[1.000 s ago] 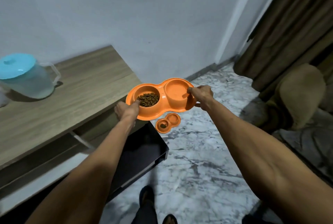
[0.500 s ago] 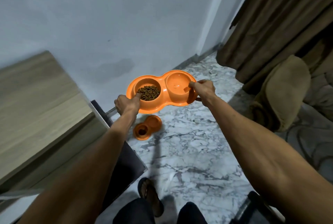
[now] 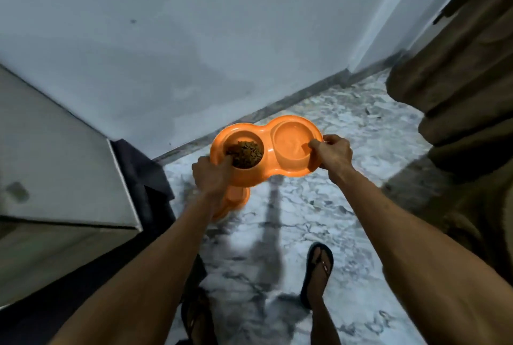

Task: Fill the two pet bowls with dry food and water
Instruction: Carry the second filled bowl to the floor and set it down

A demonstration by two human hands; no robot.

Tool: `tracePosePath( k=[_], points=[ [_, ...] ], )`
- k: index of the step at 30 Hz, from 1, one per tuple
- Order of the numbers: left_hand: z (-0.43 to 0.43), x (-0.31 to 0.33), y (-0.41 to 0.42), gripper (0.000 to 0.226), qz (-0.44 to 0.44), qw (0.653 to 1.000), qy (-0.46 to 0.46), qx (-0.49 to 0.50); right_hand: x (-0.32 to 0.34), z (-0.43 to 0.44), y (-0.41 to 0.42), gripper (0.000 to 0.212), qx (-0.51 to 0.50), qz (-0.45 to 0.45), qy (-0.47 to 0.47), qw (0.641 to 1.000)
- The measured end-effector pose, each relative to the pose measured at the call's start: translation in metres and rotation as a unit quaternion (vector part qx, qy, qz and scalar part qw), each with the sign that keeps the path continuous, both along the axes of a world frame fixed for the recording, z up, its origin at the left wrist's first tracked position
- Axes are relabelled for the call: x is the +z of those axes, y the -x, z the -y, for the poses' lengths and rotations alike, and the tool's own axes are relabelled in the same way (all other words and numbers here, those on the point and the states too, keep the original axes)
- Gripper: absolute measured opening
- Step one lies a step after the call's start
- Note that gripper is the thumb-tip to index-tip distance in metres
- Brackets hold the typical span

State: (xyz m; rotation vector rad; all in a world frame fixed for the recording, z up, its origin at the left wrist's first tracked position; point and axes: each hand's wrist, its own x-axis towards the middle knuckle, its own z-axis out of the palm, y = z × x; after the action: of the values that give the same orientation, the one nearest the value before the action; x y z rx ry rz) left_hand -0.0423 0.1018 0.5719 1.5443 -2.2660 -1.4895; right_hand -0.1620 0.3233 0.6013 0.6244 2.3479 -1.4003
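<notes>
I carry an orange double pet bowl in the air above the marble floor, one hand at each end. Its left cup holds brown dry food; its right cup looks wet, with clear water. My left hand grips the left rim, thumb inside the food cup. My right hand pinches the right rim. A second orange double bowl lies on the floor below, mostly hidden by my left wrist and the carried bowl.
A wooden table with a dark lower panel stands at the left. The white wall is straight ahead. Brown curtain hangs at the right. My sandalled feet stand on the marble floor.
I have stepped away from the table toward the wall, and the jug has left the view. The carried bowl now hangs over the floor bowl. Both grips are unchanged.
</notes>
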Motion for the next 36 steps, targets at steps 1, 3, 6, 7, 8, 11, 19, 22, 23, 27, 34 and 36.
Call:
tracePosePath(
  k=[1,3,6,7,8,11,19,22,23,27,34,36],
  points=[
    [-0.007,-0.016,0.007,0.068,0.0,1.0,-0.001,0.017,-0.019,-0.005,0.012,0.031,0.007,0.004,0.0,1.0],
    [-0.017,-0.041,0.017,0.066,0.004,0.999,-0.006,0.033,-0.046,-0.009,0.024,0.034,0.024,0.012,-0.006,1.0],
    [-0.037,-0.113,0.049,0.061,0.009,0.998,0.007,0.055,-0.118,-0.021,0.068,0.041,0.045,0.014,-0.005,0.999],
    [-0.042,-0.133,0.055,0.059,0.008,0.999,0.005,0.053,-0.139,-0.024,0.076,0.039,0.05,0.022,-0.004,0.999],
    [-0.048,-0.162,0.062,0.062,0.011,0.998,0.012,0.057,-0.167,-0.028,0.088,0.037,0.061,0.02,-0.001,0.998],
    [-0.061,-0.251,0.082,0.051,0.021,0.998,0.024,0.055,-0.259,-0.037,0.115,0.025,0.088,0.027,-0.005,0.996],
    [-0.086,-0.426,0.111,0.048,0.089,0.991,0.024,0.094,-0.446,-0.052,0.144,0.036,0.108,0.06,-0.023,0.992],
    [-0.093,-0.47,0.118,0.048,0.105,0.989,0.012,0.105,-0.493,-0.057,0.149,0.03,0.107,0.073,-0.033,0.991],
    [-0.095,-0.482,0.121,0.046,0.109,0.988,0.003,0.112,-0.507,-0.058,0.151,0.029,0.108,0.075,-0.039,0.991],
    [-0.103,-0.521,0.127,0.037,0.121,0.983,-0.02,0.14,-0.545,-0.062,0.155,0.027,0.128,0.078,-0.062,0.987],
    [-0.111,-0.555,0.129,0.033,0.126,0.978,-0.032,0.163,-0.579,-0.062,0.16,0.027,0.136,0.093,-0.069,0.984],
    [-0.112,-0.557,0.131,0.028,0.125,0.978,-0.028,0.165,-0.583,-0.061,0.163,0.03,0.138,0.093,-0.062,0.984]
  ],
)
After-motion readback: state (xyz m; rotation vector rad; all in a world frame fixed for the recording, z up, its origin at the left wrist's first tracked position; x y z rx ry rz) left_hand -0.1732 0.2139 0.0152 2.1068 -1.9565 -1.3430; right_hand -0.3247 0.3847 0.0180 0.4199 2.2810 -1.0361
